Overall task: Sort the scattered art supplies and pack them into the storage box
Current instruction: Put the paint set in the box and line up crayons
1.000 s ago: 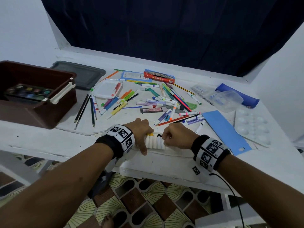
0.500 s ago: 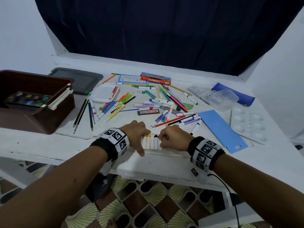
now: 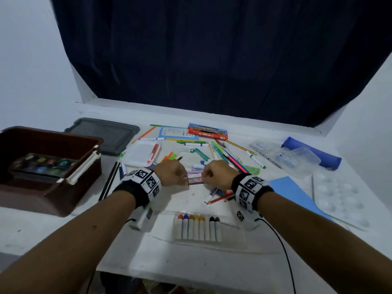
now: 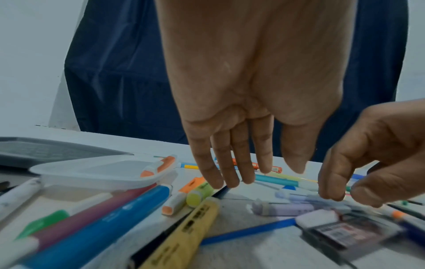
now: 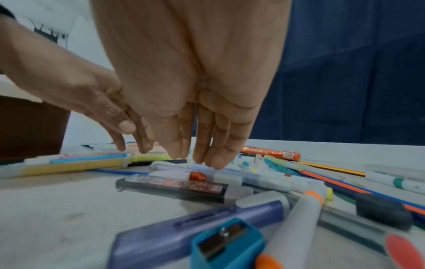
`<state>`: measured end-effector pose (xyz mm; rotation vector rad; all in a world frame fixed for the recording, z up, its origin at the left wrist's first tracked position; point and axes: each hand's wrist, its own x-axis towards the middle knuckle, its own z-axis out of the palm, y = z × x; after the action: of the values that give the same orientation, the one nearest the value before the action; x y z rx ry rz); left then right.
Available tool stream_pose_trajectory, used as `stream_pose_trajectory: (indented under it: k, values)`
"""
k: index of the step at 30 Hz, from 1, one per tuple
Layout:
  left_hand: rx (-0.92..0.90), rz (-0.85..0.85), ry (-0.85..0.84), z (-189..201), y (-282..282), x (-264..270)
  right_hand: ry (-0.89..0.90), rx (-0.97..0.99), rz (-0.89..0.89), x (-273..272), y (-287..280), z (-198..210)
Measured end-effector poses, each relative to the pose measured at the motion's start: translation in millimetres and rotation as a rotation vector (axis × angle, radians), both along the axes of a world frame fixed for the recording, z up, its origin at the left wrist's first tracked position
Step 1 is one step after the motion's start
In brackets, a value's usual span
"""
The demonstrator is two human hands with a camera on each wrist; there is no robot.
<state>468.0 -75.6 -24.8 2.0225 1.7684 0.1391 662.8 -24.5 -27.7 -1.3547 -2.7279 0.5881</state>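
- Left hand [image 3: 172, 174] and right hand [image 3: 216, 174]: both hung over the middle of the scattered pile, fingers straight and pointing down, closed on nothing; the tips stood just above the markers (actual contact could not be made out).
- Dark flat case [image 3: 195, 181], with a red label, perhaps pencil leads: it lay flat on the white table [image 3: 191, 270] between the two hands, just nearer the person than the fingertips. Judged light, stiff and smooth-sided; a pinch across its two long edges looked the surest hold, since its broad face would slip.
- Lilac markers [image 4: 285, 209]: directly under the right fingers, round and light, likely to roll if nudged; best gathered several together around the barrels.
- Crayon tray [image 3: 199, 230]: a row of crayons in clear packaging near the table's front edge, apart from both hands.
- Brown storage box [image 3: 63, 198]: at the person's left, open, a paint palette [image 3: 42, 165] already inside; its grey lid [image 3: 101, 134] lay behind it.
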Motion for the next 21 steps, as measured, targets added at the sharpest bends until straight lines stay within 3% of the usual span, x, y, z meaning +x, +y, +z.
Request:
stream_pose_trajectory:
  k: [9, 14, 21]
  values:
    - [0.172, 0.173, -0.006, -6.5, 84.7, -23.0, -0.092, 0.003, -0.012, -32.7, 50.0, -22.2]
    - [0.198, 0.110, -0.007, -11.4, 131.3, -18.1, -0.127, 0.018, 0.040, -35.6, 58.8, -29.4]
    - [0.096, 0.066, 0.262, -25.2, 165.6, -6.2, -0.287, 0.086, 0.191, -39.0, 57.6, -26.5]
